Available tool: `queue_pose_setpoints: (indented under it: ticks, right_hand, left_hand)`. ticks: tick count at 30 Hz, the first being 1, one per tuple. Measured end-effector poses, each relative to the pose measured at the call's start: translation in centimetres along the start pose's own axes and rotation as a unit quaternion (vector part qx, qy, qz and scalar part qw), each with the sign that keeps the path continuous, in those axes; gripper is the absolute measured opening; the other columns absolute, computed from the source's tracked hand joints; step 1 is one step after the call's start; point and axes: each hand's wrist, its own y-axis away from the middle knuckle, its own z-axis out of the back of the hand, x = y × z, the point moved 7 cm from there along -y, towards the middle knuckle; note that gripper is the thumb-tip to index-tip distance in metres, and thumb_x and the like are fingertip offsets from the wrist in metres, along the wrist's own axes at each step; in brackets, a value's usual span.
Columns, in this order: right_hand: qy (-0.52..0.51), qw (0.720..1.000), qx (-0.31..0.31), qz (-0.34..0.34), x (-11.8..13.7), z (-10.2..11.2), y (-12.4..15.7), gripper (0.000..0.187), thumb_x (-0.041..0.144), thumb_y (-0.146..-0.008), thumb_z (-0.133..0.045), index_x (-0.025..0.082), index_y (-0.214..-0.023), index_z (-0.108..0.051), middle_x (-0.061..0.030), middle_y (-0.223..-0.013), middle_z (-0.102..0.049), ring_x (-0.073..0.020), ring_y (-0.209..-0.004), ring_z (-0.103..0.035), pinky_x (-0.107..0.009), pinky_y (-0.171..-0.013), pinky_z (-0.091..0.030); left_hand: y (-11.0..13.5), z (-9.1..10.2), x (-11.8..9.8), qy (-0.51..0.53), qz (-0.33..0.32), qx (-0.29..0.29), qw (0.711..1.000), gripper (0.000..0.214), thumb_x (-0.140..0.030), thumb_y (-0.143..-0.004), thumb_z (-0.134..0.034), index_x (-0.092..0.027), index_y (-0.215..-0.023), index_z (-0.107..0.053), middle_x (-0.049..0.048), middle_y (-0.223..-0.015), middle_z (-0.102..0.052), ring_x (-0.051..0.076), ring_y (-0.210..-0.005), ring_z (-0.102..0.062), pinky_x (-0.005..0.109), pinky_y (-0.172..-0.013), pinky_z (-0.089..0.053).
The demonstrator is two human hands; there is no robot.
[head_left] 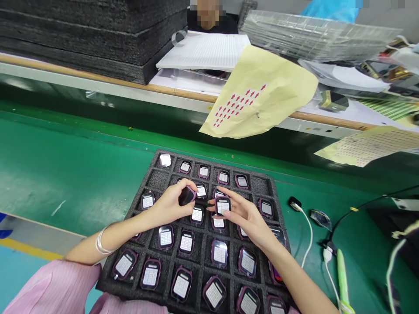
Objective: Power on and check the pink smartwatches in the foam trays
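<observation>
A black foam tray (153,179) with square compartments lies in front of me, most of them holding purple-rimmed smartwatch bodies with lit screens. Above its middle, my left hand (176,199) pinches a smartwatch (187,196) whose screen looks dark. My right hand (241,213) holds another smartwatch (223,205) between thumb and fingers, its lit screen facing up with rows of text too small to read. Both held watches are raised over the tray and apart from each other. My hands and forearms hide some compartments behind them.
A stack of black foam trays (98,35) stands on the shelf at upper left. Yellow paper with red arrow stickers (258,93) hangs off the shelf edge. White cables (307,231) and a green pen-like tool (342,274) lie on the green bench (65,174). Behind, a person (212,22) sits.
</observation>
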Motion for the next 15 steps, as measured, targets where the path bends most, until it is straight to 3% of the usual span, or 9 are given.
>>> queue_pose_setpoints:
  ticks: [15]
  right_hand:
    - [0.023,0.999,-0.013,0.021,-0.3,1.5,-0.5,0.057,0.032,-0.082,-0.069,0.021,-0.133,-0.046,-0.0122,-0.113,-0.066,-0.0296,-0.102,-0.065,-0.048,-0.087,-0.055]
  left_hand:
    - [0.0,-0.1,-0.1,-0.072,-0.046,-0.005,0.996,0.029,-0.013,-0.075,-0.053,-0.019,-0.103,-0.051,0.0026,-0.094,-0.061,0.019,-0.086,-0.058,0.029,-0.078,-0.045]
